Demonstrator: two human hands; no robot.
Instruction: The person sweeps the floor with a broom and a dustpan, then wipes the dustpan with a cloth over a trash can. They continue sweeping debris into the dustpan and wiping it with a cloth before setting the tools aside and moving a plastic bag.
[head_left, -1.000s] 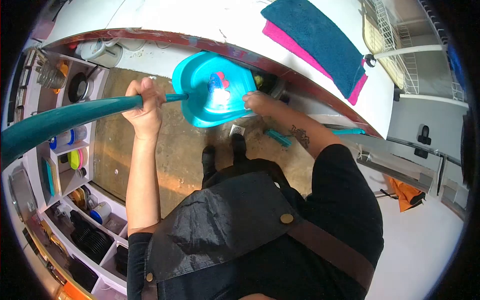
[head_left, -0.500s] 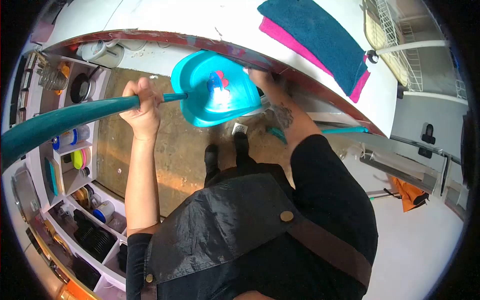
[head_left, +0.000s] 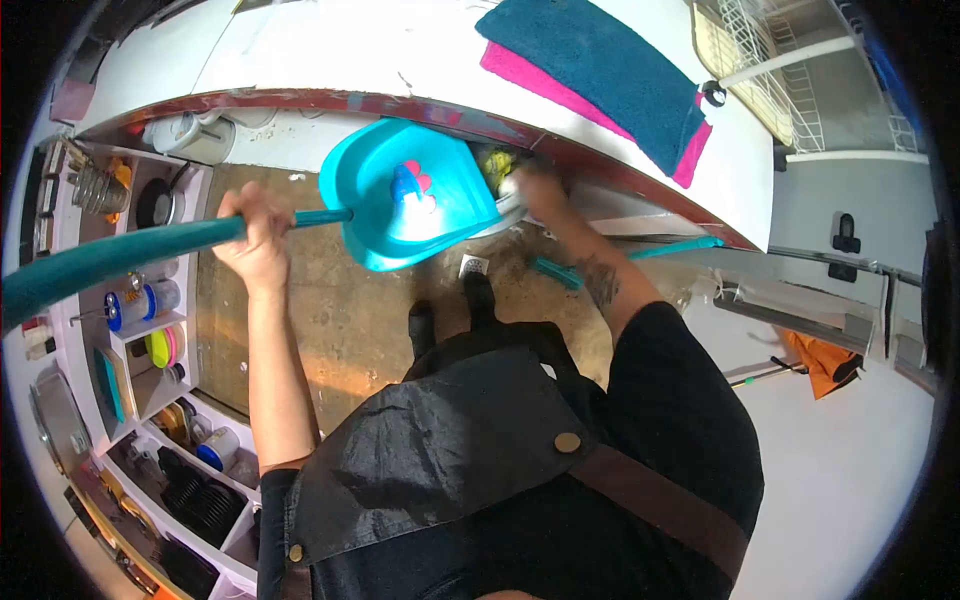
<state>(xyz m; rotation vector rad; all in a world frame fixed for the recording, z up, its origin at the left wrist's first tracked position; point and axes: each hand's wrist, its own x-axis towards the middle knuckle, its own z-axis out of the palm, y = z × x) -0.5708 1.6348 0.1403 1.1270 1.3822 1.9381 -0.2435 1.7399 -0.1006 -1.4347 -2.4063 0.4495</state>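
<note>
My left hand [head_left: 260, 238] is closed around the teal handle [head_left: 130, 250] of a long-handled dustpan [head_left: 455, 190]. The pan is bright turquoise with a blue and red sticker inside, held above the floor under the counter's edge. To its right, my right hand [head_left: 540, 195] is blurred by motion beside a pale bin [head_left: 512, 208] partly hidden under the counter. Something yellow [head_left: 497, 165] shows in the bin. The fingers of this hand are smeared, so what they grip cannot be made out.
A white counter [head_left: 330, 50] carries folded blue and pink towels [head_left: 600, 80]. A teal pole [head_left: 680, 246] lies to the right, under my right arm. Shelves of kitchenware [head_left: 150, 300] line the left side. An orange cloth [head_left: 822, 362] lies far right.
My right hand has moved from the dustpan's right edge, rightward and downward toward the bin. The dustpan has shifted slightly left, uncovering the yellow thing. My left hand keeps its hold.
</note>
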